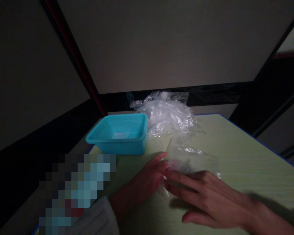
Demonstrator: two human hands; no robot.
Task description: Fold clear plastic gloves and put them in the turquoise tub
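Note:
A thin clear plastic bag (189, 156) is spread just above the pale table, in front of my hands. My left hand (154, 171) is closed on the bag's near edge, its fingers partly covered by the see-through film and by my other hand. From the right, my right hand (203, 194) reaches across with fingers stretched and thumb apart. Its fingertips meet the bag's edge beside my left hand; motion blur softens the contact. Beyond them lies a crumpled heap of clear plastic bags (170, 112).
A turquoise plastic basin (121, 147) stands at the table's left, touching or close to the heap; something pale lies on its bottom. The table (242, 156) has a blue edge. Pale panels with dark frames rise behind it. A pixelated patch hides the lower left.

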